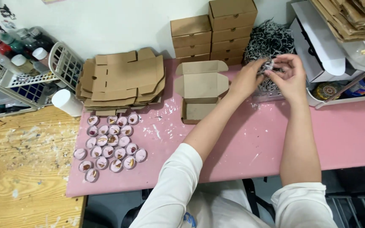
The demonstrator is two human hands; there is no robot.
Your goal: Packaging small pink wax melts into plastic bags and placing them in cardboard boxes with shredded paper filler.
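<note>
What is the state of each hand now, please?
Left hand: closed on a tuft of shredded paper.
Right hand: fingers pinching the same tuft of shredded paper.

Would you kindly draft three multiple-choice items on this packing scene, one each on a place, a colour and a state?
1. Where do the small round pinkish tins lie?
A. Inside the open box
B. On the pink mat, left of the open box
C. In the white wire basket

2. What colour is the shredded paper filler that both hands pull at?
A. Black and white
B. Green
C. Orange

3. How does the small brown cardboard box in the middle of the mat stand?
A. Taped shut
B. Flattened
C. Open, lid flaps up

Answers:
1 B: the small round pinkish tins sit clustered on the pink mat.
2 A: the left hand and right hand pinch strands of the shredded paper filler, black and white.
3 C: the small brown cardboard box shows a bare inside.
</note>
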